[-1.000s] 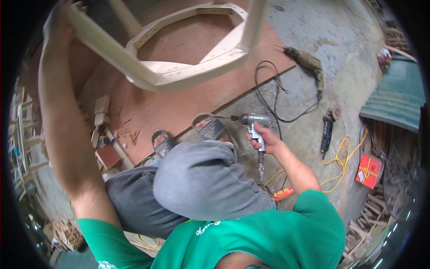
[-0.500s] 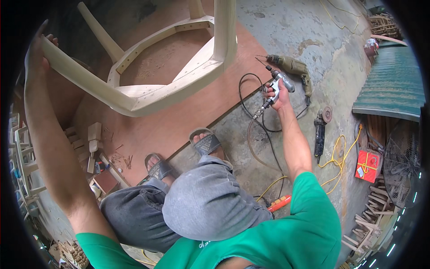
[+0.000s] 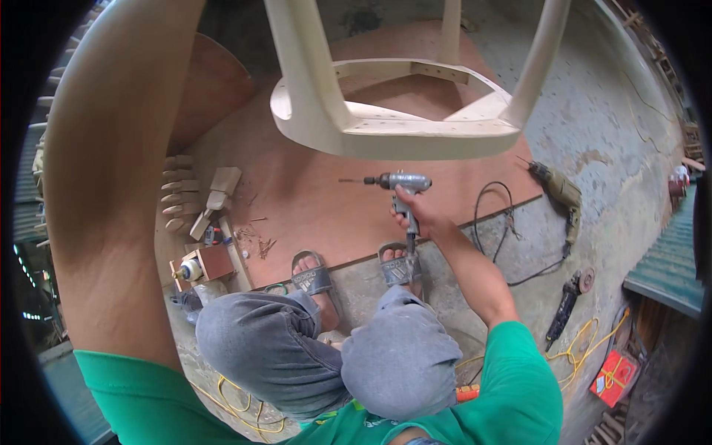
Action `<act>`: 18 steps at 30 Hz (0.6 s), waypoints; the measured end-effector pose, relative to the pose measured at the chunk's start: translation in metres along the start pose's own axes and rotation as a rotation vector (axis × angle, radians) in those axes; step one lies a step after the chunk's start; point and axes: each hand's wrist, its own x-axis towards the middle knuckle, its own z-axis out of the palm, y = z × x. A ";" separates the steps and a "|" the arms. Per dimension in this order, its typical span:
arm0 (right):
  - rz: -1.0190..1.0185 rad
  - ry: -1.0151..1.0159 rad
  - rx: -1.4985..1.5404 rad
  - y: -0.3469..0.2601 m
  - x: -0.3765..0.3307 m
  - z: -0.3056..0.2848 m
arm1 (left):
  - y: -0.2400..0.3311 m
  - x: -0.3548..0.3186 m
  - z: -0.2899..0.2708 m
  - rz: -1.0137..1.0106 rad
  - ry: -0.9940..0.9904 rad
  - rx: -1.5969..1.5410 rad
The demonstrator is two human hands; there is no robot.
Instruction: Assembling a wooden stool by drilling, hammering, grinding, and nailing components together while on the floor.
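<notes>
A pale unfinished wooden stool frame (image 3: 393,126) with an octagonal seat ring hangs in the air in front of me, legs pointing up past the top edge. My left forearm rises along the left side toward it; the hand itself is cut off at the top. My right hand (image 3: 412,213) grips the handle of a grey power drill (image 3: 404,182) just under the seat ring, its bit pointing left. I am crouched, with my knees and sandalled feet below the drill.
A reddish-brown plywood sheet (image 3: 311,208) lies on the concrete floor. Small wooden blocks (image 3: 196,193) sit at its left. Another power tool (image 3: 560,194), a black tool (image 3: 567,304), a black cable (image 3: 493,215), a yellow cable (image 3: 586,348) and a red box (image 3: 612,374) lie right.
My right hand has brought the drill from the floor at the right to just beneath the stool frame. The frame has swung closer and turned, and my left hand has left the picture.
</notes>
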 end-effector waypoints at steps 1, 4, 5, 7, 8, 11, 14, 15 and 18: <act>-0.002 -0.013 -0.004 -0.011 0.018 -0.002 | 0.019 0.002 -0.008 -0.537 -0.403 -0.124; -0.082 0.017 0.113 -0.037 0.074 -0.022 | -0.042 0.001 0.046 0.556 0.412 0.142; -0.120 0.009 0.264 -0.046 0.090 -0.030 | -0.039 0.004 0.042 0.569 0.439 0.163; -0.324 -0.086 0.408 -0.068 0.112 -0.122 | -0.033 0.009 0.053 0.563 0.409 0.132; -0.486 -0.181 0.385 -0.082 0.105 -0.197 | -0.030 0.015 0.067 0.549 0.370 0.095; -0.111 -0.005 1.045 -0.119 0.122 -0.148 | -0.036 0.026 0.038 0.515 0.420 0.159; -0.568 0.103 0.820 -0.128 0.094 -0.130 | 0.034 0.034 -0.007 -0.503 -0.391 -0.080; -0.718 0.147 0.737 -0.126 0.085 -0.129 | 0.025 0.043 0.002 -0.504 -0.389 -0.080; -0.930 0.178 0.642 -0.129 0.061 -0.147 | -0.023 0.030 0.066 0.531 0.493 0.191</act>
